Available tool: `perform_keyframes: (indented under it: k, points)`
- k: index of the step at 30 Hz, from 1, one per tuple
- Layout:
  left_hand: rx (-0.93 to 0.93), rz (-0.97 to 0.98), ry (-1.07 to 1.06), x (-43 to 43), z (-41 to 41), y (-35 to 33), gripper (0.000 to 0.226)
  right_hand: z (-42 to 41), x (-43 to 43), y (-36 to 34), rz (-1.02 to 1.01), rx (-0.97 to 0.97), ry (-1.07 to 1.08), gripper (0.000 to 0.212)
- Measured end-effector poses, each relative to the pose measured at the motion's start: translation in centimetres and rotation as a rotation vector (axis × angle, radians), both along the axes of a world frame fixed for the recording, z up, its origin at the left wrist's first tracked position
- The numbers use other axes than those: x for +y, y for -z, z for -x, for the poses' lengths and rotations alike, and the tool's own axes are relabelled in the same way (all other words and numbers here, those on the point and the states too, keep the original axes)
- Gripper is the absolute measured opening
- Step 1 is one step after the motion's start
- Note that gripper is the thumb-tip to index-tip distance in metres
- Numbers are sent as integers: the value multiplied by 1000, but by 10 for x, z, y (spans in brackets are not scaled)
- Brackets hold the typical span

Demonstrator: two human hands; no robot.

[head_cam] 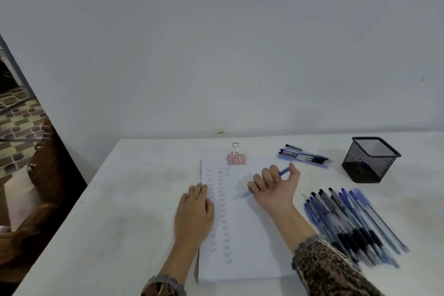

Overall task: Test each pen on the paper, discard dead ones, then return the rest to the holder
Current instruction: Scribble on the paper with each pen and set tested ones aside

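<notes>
Blue translucent plastic pen [284, 171] is in the right hand [276, 187], fingers curled round the barrel, lower end slanting down-left over the white clipped paper sheet [245, 235]; left hand [194, 209] lies flat, fingers straight, on the sheet's left edge. Probably best to shift to a writing grip, land the tip in blank space right of the "Test" columns and press the sheet down. The pile of blue and black pens [348, 221] and the black mesh metal holder [370, 158] sit to the right

The paper [242, 223] carries the handwritten word "Test" repeated down three columns in blue ink; nothing else is legible
</notes>
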State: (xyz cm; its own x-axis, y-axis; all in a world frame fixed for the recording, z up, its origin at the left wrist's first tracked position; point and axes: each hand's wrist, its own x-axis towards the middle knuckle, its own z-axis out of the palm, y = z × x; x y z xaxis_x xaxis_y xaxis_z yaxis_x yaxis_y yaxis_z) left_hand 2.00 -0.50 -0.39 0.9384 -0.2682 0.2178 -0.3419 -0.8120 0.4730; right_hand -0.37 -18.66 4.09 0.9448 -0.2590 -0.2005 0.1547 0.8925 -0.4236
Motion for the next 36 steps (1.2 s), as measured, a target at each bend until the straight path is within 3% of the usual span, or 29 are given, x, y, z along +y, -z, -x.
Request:
perform_keyframes:
  k: [7, 10, 12, 14, 16, 18, 21, 24, 30, 36]
  points:
    - [-6, -35, 16, 1, -4, 4, 47, -14, 9, 20, -59, -23, 67, 53]
    - [-18, -57, 19, 1, -6, 6, 47, -29, 9, 15, 4, -28, 76, 29]
    - [-18, -59, 20, 0, -7, 7, 47, -41, 7, 16, 42, 5, 94, 43]
    - [-10, -57, 24, 0, -8, 8, 47, -52, 2, 17, 155, 59, 64, 63]
    - [-11, -55, 24, 1, -8, 9, 47, -59, 0, 17, 301, 94, 37, 67]
    - [-20, -56, 27, 0, -10, 9, 47, -65, 0, 16, 378, 86, 30, 55]
    - [-22, -55, 24, -1, -11, 11, 54, -73, 2, 15, 575, 29, 17, 18]
    - [-47, -59, 17, -1, -12, 14, 75, -75, 5, 21, 795, 50, 15, 17]
    - [-31, -35, 15, -2, -11, 14, 86, -73, 17, 24, 1030, 153, 176, 50]
    - [-44, -49, 10, -3, -12, 16, 81, -74, 21, 27, 1171, 163, 154, 50]
